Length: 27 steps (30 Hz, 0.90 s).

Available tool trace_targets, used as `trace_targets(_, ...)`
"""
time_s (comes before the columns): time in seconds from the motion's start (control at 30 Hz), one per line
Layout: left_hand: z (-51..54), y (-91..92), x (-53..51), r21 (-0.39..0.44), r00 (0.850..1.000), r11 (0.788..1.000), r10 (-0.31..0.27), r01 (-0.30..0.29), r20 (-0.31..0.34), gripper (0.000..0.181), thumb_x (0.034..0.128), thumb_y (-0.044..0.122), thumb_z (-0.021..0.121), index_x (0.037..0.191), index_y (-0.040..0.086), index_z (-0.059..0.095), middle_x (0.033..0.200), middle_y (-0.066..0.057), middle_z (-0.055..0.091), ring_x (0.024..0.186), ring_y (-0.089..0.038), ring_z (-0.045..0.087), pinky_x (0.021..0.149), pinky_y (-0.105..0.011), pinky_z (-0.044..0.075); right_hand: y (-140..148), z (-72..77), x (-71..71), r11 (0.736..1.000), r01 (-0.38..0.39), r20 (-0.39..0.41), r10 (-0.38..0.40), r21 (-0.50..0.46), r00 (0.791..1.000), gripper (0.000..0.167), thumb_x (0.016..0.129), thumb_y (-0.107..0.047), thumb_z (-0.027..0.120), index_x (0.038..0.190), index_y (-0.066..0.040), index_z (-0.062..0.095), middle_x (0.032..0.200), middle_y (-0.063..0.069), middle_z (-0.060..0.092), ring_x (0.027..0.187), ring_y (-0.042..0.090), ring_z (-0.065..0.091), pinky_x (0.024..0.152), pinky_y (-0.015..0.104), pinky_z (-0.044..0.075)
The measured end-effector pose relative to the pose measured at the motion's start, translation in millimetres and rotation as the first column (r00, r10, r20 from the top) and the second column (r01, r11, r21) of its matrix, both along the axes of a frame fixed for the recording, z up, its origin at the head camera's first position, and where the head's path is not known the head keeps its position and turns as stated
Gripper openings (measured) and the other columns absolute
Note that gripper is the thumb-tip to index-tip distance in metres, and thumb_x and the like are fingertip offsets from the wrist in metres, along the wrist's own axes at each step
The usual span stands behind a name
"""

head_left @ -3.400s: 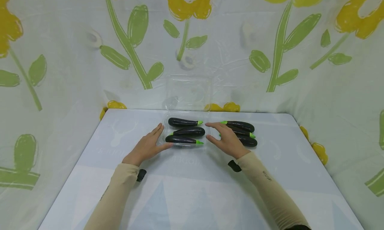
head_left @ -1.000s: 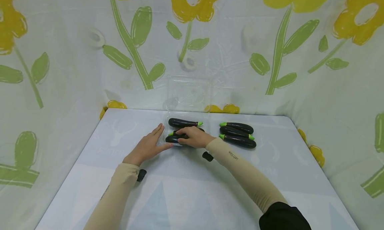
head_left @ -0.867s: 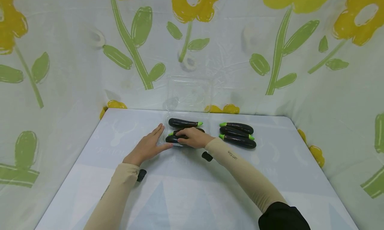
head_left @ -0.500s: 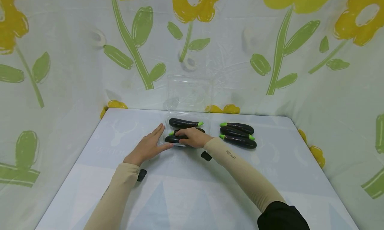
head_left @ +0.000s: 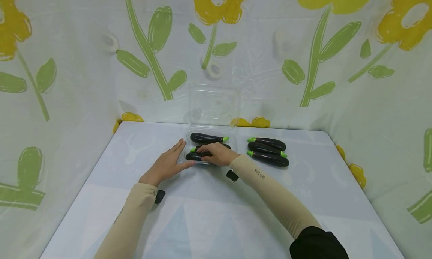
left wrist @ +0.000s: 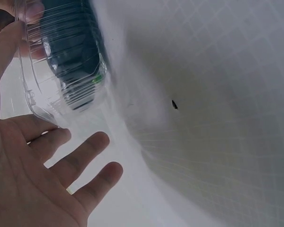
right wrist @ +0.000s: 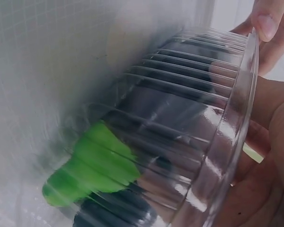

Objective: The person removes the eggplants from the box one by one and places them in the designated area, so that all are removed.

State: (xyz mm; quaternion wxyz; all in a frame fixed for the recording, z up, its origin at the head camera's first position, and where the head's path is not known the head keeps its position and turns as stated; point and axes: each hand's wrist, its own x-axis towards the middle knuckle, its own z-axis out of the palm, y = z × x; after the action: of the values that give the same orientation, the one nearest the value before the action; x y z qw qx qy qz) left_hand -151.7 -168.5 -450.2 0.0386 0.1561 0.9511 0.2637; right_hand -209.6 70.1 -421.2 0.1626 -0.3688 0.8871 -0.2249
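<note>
Several dark eggplants lie crosswise in a clear plastic clamshell box [head_left: 234, 133] at the back of the table; its lid [head_left: 213, 105] stands raised behind. My left hand [head_left: 165, 167] stays at the box's left side, fingers straight, thumb at the front left corner. Reaching in over the front wall, my right hand [head_left: 219, 155] has its fingers and thumb bent around the front eggplant [head_left: 193, 156], covering much of it and of the middle eggplant. The back eggplant [head_left: 205, 138] lies uncovered. Through the ribbed wall, the right wrist view shows a green stem end [right wrist: 94, 163].
A row of more eggplants [head_left: 268, 159] lies on the table right of the box. The pale table [head_left: 209, 214] ends at the back against a flower-printed curtain [head_left: 256, 75], which also hangs at both sides.
Over the last few seconds my right hand has moved left, from beside the loose eggplants into the box. It has stayed nearly still for the last second. The left hand has not moved.
</note>
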Motion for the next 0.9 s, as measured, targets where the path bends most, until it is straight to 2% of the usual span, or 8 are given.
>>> trace_targets(0.37, -1.2, 0.4, -0.1, -0.005, 1.0, 1.0, 0.003, -0.003, -0.004, 0.105, 0.0894, 0.074, 0.056, 0.162, 0.006, 0.022, 0.169, -0.009, 0.015, 0.151, -0.034, 0.024, 0.119, -0.055, 0.027, 0.6, 0.4, 2.8, 1.0, 0.018, -0.046, -0.018, -0.005, 0.999, 0.039, 0.1, -0.021, 0.068, 0.138, -0.013, 0.063, 0.133, 0.003, 0.067, 0.121, 0.014, 0.061, 0.105, 0.033, 0.048)
trace_targets(0.53, -0.2, 0.2, 0.2, -0.007, 1.0, 1.0, 0.003, -0.003, 0.004, 0.104, 0.0904, 0.073, 0.057, 0.162, 0.006, 0.02, 0.169, -0.009, 0.014, 0.152, -0.034, 0.023, 0.119, -0.055, 0.027, 1.1, 5.7, 5.6, 0.999, 0.017, -0.068, -0.019, -0.031, 0.997, 0.041, 0.098, -0.021, 0.07, 0.138, -0.013, 0.063, 0.13, 0.004, 0.068, 0.118, 0.015, 0.062, 0.104, 0.033, 0.048)
trace_targets(0.9, 1.8, 2.4, 1.0, -0.006, 1.0, 1.0, 0.019, -0.019, 0.017, 0.1, 0.0919, 0.065, 0.063, 0.162, 0.008, 0.02, 0.169, -0.008, 0.013, 0.151, -0.035, 0.023, 0.119, -0.056, 0.026, 4.5, 9.3, 6.4, 0.998, 0.022, -0.116, -0.028, -0.054, 0.993, 0.042, 0.098, -0.022, 0.07, 0.14, -0.015, 0.063, 0.139, 0.001, 0.062, 0.129, 0.017, 0.056, 0.112, 0.035, 0.042)
